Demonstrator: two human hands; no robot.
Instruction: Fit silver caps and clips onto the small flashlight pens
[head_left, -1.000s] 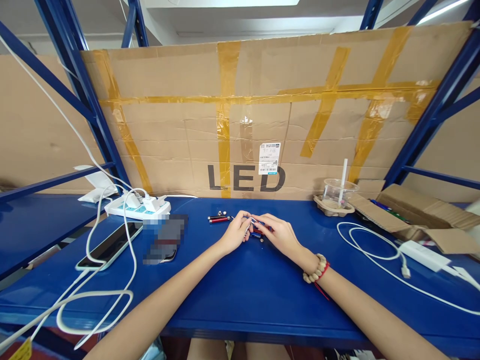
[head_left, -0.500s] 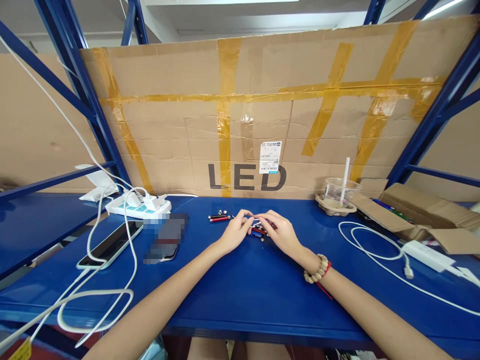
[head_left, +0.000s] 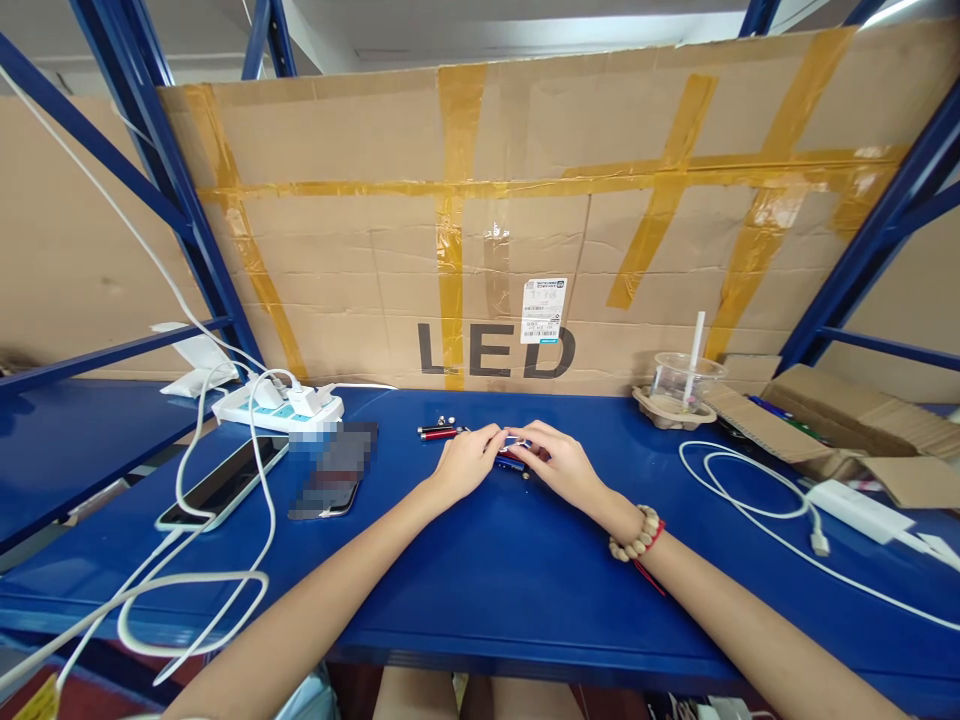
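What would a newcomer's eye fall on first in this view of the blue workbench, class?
First, the big taped brown cardboard sheet printed "LED", standing along the back of the blue metal bench. Next, the left hand and right hand meeting at the middle over a few small red and blue pen-like tubes. At the left, a white power strip trails looping cables.

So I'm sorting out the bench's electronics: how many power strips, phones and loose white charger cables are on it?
Power strip: 1
Phones, one on a cable, one blurred: 2
Loose charger cable with white brick: 1
Total: 4
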